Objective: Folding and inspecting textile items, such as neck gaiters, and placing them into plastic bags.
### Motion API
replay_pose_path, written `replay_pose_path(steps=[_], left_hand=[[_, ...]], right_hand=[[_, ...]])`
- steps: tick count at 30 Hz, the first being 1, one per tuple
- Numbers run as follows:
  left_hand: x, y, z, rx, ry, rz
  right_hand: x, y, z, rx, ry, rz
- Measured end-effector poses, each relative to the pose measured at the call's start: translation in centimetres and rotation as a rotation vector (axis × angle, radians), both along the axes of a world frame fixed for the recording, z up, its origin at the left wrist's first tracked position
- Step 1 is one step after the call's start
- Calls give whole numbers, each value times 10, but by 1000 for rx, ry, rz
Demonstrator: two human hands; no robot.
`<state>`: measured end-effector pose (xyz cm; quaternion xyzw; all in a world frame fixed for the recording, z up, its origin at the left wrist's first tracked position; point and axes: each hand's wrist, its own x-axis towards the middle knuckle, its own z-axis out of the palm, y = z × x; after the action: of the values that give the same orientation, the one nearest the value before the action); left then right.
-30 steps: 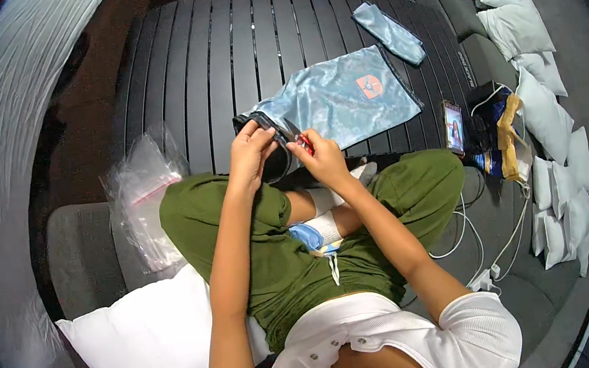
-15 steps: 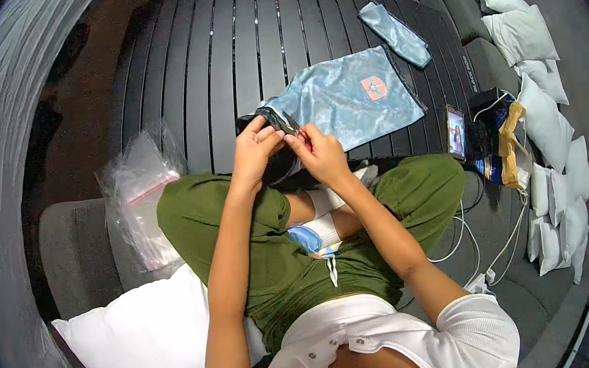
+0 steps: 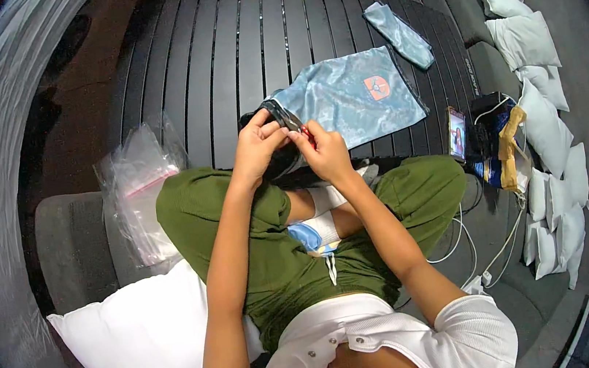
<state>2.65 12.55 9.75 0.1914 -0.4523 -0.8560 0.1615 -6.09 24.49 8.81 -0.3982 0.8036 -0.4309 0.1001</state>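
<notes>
A light blue mottled cloth piece (image 3: 343, 97) with an orange patch lies on the slatted table, its left end bunched up near my lap. My left hand (image 3: 258, 149) pinches the black edging (image 3: 273, 110) at that bunched end. My right hand (image 3: 326, 153) is closed around small red-handled scissors (image 3: 309, 136), with the metal blades pointing up and left against the black edging. The fingertips of both hands nearly meet there. Whether the blades are parted, and what the fingertips hold exactly, is too small to tell.
A folded blue cloth (image 3: 400, 35) lies farther back on the black slatted table (image 3: 220, 60). A phone (image 3: 457, 133) stands at the right, beside a bag (image 3: 510, 146) and white cables. Clear plastic bags (image 3: 145, 195) and a white pillow (image 3: 144, 338) are at my left.
Both hands stay at the black edging with nearly the same grip. The scissors and fingers have shifted only slightly; the whole view has moved a little.
</notes>
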Motion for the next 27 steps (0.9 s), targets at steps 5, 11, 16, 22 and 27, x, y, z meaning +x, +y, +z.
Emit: replay_pose_path(steps=[5,11,16,22,27], left_hand=[[0,0,-2,-52,-28,-23],[1,0,-6,-94,-24,-14],[-2,3,-4,-83,27,4],[-2,3,-6,-62,70,-28],[-2,2,-6,-94,55,-44]], right_hand=[[-2,2,-4,4,-7,-11],[-1,2,1,17,14,-6],[-2,3,0,-2,2,-30],[1,0,4,-10,-16,-27],[-1,-1,-3,-16,35,-28]])
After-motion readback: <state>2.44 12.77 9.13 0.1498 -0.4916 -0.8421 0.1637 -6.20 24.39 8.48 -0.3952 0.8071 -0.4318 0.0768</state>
